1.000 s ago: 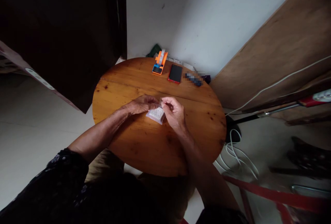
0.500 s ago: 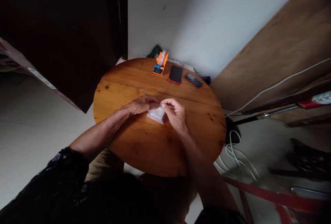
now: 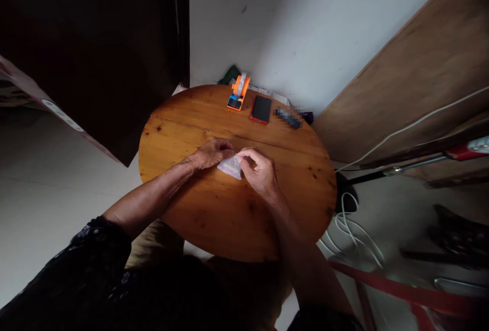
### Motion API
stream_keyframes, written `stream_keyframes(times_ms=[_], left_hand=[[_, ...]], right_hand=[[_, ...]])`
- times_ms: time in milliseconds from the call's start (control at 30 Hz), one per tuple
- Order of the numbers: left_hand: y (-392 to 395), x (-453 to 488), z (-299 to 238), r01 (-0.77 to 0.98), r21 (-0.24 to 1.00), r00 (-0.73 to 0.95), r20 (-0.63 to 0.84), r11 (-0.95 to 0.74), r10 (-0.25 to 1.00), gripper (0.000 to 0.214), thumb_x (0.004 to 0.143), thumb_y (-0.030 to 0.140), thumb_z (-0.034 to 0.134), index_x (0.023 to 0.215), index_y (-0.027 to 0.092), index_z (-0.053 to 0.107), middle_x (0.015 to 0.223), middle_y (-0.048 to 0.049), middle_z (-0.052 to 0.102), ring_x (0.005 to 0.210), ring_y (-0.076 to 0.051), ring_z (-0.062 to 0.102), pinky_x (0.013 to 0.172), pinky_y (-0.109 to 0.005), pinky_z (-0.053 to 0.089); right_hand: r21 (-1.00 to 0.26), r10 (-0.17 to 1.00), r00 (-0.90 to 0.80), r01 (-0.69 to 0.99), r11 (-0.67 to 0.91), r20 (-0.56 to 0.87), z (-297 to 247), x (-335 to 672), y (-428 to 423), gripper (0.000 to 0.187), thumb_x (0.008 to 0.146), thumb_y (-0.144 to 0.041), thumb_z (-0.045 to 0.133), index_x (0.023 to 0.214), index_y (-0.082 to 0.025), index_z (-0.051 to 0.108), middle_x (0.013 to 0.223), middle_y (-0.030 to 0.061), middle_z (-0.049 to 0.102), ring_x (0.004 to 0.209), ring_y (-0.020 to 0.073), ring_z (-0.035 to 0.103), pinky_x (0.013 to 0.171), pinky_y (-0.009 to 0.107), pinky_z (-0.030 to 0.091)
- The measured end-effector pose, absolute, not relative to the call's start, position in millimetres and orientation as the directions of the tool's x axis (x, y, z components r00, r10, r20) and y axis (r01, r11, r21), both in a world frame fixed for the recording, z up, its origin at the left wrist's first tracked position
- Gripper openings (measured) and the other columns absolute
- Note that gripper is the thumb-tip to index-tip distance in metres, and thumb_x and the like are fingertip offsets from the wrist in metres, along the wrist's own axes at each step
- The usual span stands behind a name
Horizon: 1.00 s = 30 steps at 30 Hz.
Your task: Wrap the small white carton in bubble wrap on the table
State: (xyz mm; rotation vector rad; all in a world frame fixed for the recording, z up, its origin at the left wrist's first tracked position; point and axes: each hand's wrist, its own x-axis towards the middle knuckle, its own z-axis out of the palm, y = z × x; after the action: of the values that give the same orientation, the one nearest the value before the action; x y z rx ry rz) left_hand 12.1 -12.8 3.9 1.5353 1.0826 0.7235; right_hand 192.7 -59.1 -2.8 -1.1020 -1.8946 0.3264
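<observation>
A small clear plastic packet (image 3: 231, 167) with pale contents lies on the round wooden table (image 3: 214, 219), held between both hands. My left hand (image 3: 209, 153) pinches its upper left edge with curled fingers. My right hand (image 3: 261, 170) grips its right side, fingers closed over the top corner. Most of the packet is hidden under my fingers.
At the table's far edge stand an orange tape dispenser (image 3: 237, 93), a red-edged phone (image 3: 261, 109) and a dark blurred object (image 3: 288, 117). A dark cabinet (image 3: 95, 40) is at the left, a wooden board (image 3: 412, 66) leans at the right, and white cables (image 3: 351, 229) lie on the floor.
The packet has been folded smaller between my hands; my right fingers have closed further over it. Hands stay in the same spot on the table.
</observation>
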Motion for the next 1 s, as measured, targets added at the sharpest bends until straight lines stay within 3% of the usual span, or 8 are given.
stream_keyframes(times_ms=[200,367,600,800,1000], left_hand=[[-9,10,0,0.262,0.965,0.41,-0.083,-0.03,0.908,0.015,0.078,0.024,0.061,0.085,0.013,0.069,0.072,0.0,0.062,0.063,-0.01,0.049,0.058,-0.021,0.037],[-7,8,0,0.236,0.971,0.467,-0.098,-0.017,0.879,0.021,0.08,0.023,0.06,0.095,0.014,0.072,0.072,0.0009,0.061,0.061,-0.009,0.047,0.058,-0.022,0.036],[-7,7,0,0.259,0.965,0.473,-0.098,-0.031,0.876,0.02,0.082,0.022,0.06,0.092,0.014,0.074,0.072,0.0004,0.063,0.062,-0.01,0.049,0.061,-0.022,0.038],[-8,5,4,0.269,0.961,0.482,-0.078,-0.063,0.873,0.021,0.083,0.023,0.06,0.092,0.012,0.075,0.077,-0.0009,0.067,0.067,-0.011,0.053,0.065,-0.023,0.041],[-7,5,3,0.288,0.956,0.458,-0.086,-0.056,0.885,0.02,0.081,0.024,0.061,0.09,0.013,0.074,0.078,-0.0012,0.067,0.068,-0.011,0.053,0.067,-0.025,0.042]], right_hand=[[-0.416,0.724,-0.321,0.648,0.638,0.61,-2,192,-58,0.017,0.09,-0.015,0.056,0.082,-0.024,0.068,0.091,0.0037,0.076,0.089,0.0209,0.069,0.084,0.037,0.048],[-0.373,0.736,-0.375,0.679,0.632,0.564,2,193,-59,0.017,0.089,-0.018,0.059,0.081,-0.025,0.071,0.093,0.003,0.076,0.087,0.0215,0.065,0.083,0.039,0.044],[-0.344,0.738,-0.423,0.688,0.639,0.525,9,195,-62,0.015,0.087,-0.021,0.061,0.081,-0.027,0.073,0.096,0.001,0.077,0.091,0.0219,0.064,0.084,0.041,0.04],[-0.355,0.716,-0.439,0.652,0.67,0.543,11,195,-64,0.015,0.085,-0.024,0.061,0.074,-0.027,0.07,0.091,0.0005,0.078,0.093,0.0233,0.067,0.089,0.044,0.041],[-0.504,0.746,-0.278,0.591,0.63,0.606,19,202,-63,0.02,0.09,-0.026,0.059,0.071,-0.026,0.067,0.085,0.0022,0.076,0.085,0.0225,0.069,0.085,0.043,0.049]])
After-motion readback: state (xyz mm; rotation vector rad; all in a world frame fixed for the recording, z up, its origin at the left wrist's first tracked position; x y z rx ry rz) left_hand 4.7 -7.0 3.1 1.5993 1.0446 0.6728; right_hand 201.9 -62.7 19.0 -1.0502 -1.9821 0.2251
